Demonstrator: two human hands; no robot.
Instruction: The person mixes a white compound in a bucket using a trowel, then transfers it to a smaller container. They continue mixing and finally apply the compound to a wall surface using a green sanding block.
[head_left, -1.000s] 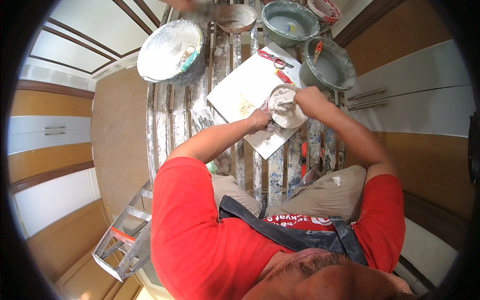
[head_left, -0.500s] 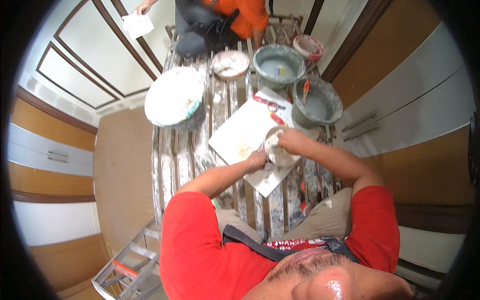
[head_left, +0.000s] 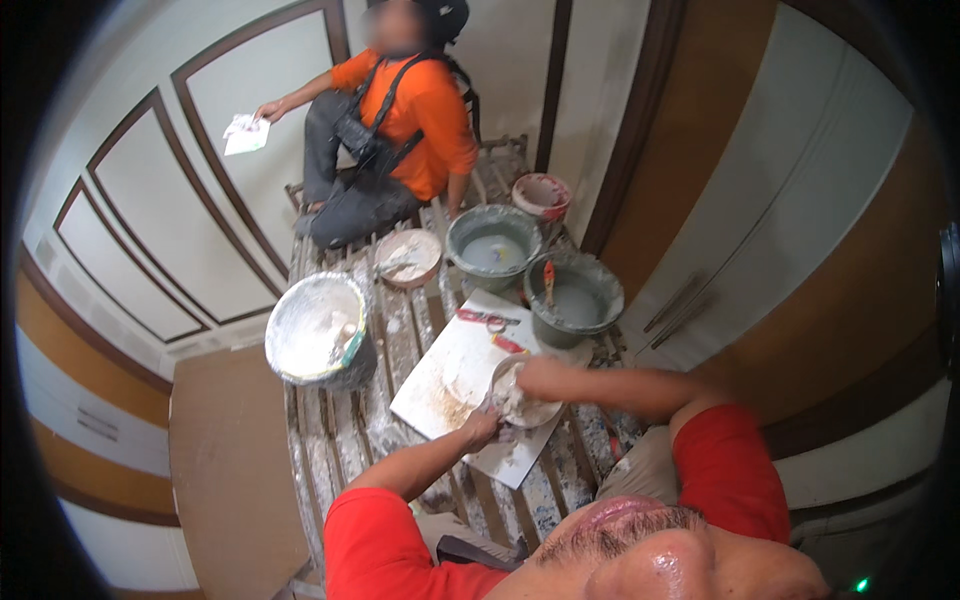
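Small plaster bowl (head_left: pixel 522 395) between both hands: left hand (head_left: pixel 482 428) closed on near rim, right hand (head_left: pixel 528 374) closed over far rim. Likely slick, moderately heavy; grip rim.

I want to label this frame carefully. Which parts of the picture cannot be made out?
- Head view: right hand is motion-blurred over the small bowl; its fingers are unclear.
- Left hand grips the bowl's near rim, hiding it.
- Any tool in the bowl: not visible.
- Grey bucket: contents too small; only a red-handled tool shows.
- Co-worker's white paper: too small.
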